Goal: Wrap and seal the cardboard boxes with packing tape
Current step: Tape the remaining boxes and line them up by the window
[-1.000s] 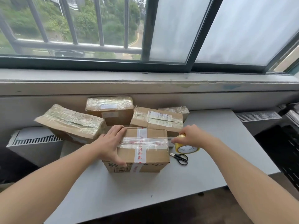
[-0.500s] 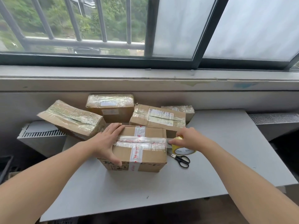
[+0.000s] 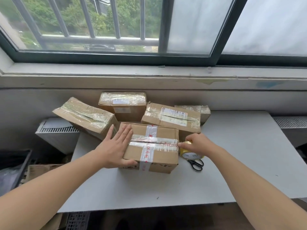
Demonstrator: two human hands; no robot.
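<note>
Worktop (image 3: 240, 163): flat grey board, matte, set under the window sill.

Front box (image 3: 164, 155) sits on the worktop near its left-centre, closest to us. It is plain brown cardboard, rectangular, lying flat. We read its long axis as left to right, skewed slightly so the right end sits a little nearer. A clear glossy strip (image 3: 166, 142), wrinkled, runs along that axis over the top. A white band with red print (image 3: 150, 132) crosses it the short way and drops down the front face.

We count four more boxes behind it against the wall, all cardboard under shiny wrinkled tape: left box (image 3: 86, 115) tilted, back box (image 3: 123, 103), labelled box (image 3: 171, 117), and small box (image 3: 199, 110) mostly hidden.

Left grip (image 3: 116, 146): released, palm flat, fingers straight, pressing the left end of the front box's top, thumb at the near edge.

Right grip (image 3: 197, 143): fingers curled round the tape roll (image 3: 191, 154), just beside the box's right end. The roll is yellowish with a white printed core.

Scissors (image 3: 196, 164): black handles, lying on the worktop just in front of the roll.
</note>
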